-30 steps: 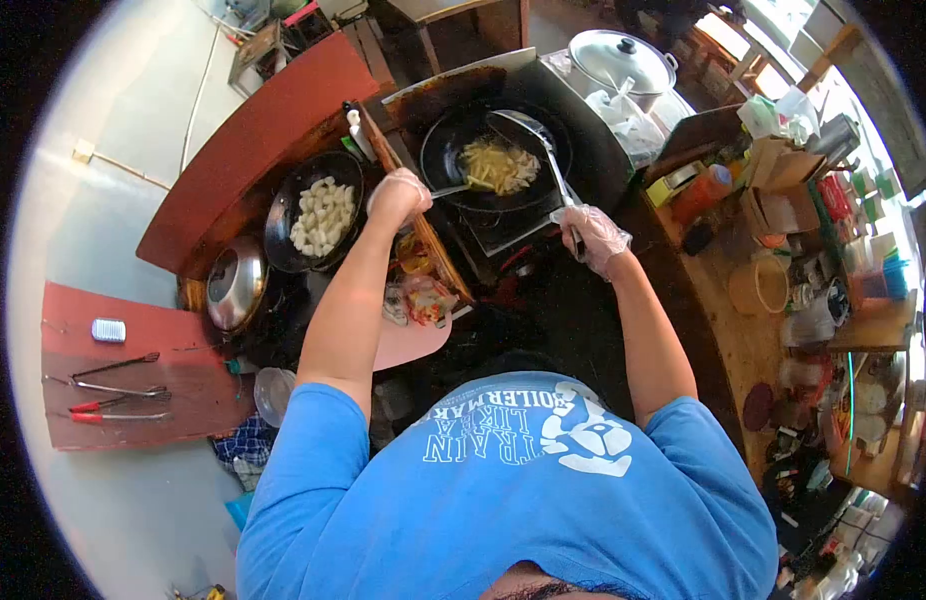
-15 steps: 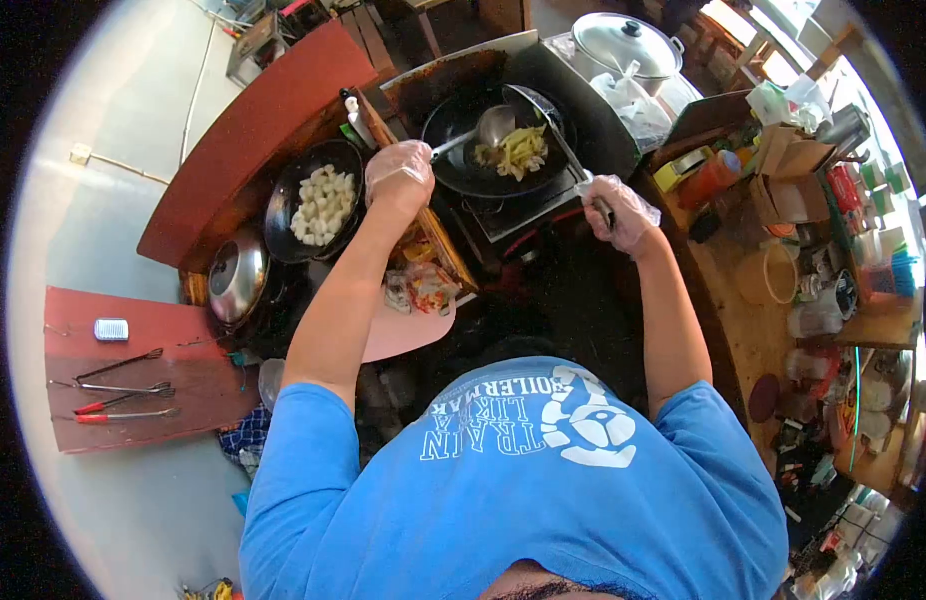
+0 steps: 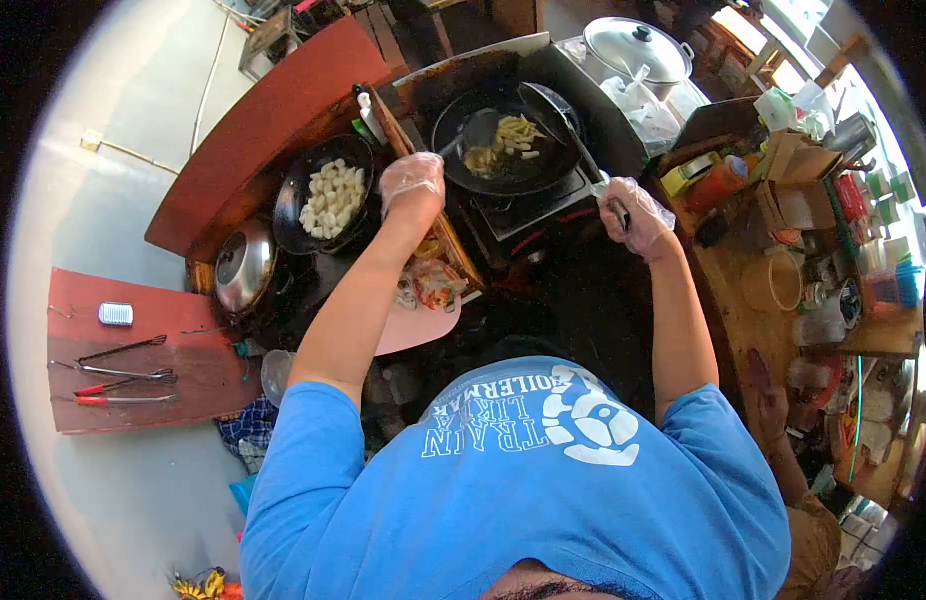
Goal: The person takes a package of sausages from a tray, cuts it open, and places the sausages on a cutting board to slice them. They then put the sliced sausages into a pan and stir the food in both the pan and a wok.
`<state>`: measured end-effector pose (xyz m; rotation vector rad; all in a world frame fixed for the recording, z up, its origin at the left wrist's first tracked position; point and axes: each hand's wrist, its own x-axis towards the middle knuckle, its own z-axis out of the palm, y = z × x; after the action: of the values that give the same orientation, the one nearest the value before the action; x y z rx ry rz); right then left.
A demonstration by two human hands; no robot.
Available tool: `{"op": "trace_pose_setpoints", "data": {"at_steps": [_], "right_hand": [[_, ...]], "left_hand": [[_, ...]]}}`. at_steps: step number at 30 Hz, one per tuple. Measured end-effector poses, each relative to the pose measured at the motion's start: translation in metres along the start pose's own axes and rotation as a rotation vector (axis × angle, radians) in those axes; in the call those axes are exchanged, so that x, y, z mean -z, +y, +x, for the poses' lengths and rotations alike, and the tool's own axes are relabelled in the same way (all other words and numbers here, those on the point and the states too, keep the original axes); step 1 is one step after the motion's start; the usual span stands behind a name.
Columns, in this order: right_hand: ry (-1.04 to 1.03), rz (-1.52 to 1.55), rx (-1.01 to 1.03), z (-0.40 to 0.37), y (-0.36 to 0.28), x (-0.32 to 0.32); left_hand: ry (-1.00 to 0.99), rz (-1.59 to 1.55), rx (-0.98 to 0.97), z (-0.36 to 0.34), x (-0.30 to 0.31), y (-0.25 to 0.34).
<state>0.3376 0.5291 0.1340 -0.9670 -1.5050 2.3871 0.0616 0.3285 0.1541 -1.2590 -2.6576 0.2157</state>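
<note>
My left hand (image 3: 413,186), in a clear plastic glove, is closed around the handle of a ladle (image 3: 478,127). The ladle's bowl is inside the black wok (image 3: 453,172), beside pale green strips of food (image 3: 518,130). My right hand (image 3: 635,215), also gloved, grips a long-handled turner (image 3: 583,152) that slants over the wok's right side. Some yellowish food and liquid lie low in the wok. Left of my left hand sits a second dark pan (image 3: 289,207) holding white chunks (image 3: 333,198).
A lidded silver pot (image 3: 638,50) stands behind on the right. Far left are a domed lid (image 3: 245,270) and tongs on a red board (image 3: 133,412). Crowded shelves line the right, where another person's arm (image 3: 786,465) reaches in. A pink board (image 3: 418,328) lies below my left hand.
The ladle has shifted left in the wok, away from the strips, which are now more spread out. Another person's arm has appeared at the lower right. The whole view has shifted slightly.
</note>
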Motion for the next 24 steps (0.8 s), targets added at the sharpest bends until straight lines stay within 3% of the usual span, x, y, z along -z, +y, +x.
{"op": "trace_pose_setpoints", "data": {"at_steps": [1,5,10,14,19,23,24], "right_hand": [[0.000,0.000,0.003,-0.001,0.002,0.001],[-0.055,0.017,-0.031,0.002,0.010,0.003],[-0.102,0.066,-0.062,-0.007,0.009,-0.007],[-0.116,0.028,-0.034,-0.003,0.016,0.005],[-0.140,0.020,-0.007,-0.017,0.004,-0.001],[-0.087,-0.024,0.040,-0.019,0.004,-0.003],[-0.074,-0.023,0.043,-0.018,0.004,-0.001]], "left_hand": [[0.062,-0.027,0.033,0.003,-0.002,-0.004],[-0.008,-0.014,0.114,0.008,-0.007,-0.011],[-0.264,-0.116,0.223,0.002,0.014,0.005],[-0.200,-0.108,0.236,0.004,0.011,0.001],[-0.289,-0.252,0.329,0.006,0.017,0.009],[-0.261,-0.281,0.249,0.020,-0.036,0.004],[-0.301,-0.301,0.305,0.008,0.000,0.012]]}}
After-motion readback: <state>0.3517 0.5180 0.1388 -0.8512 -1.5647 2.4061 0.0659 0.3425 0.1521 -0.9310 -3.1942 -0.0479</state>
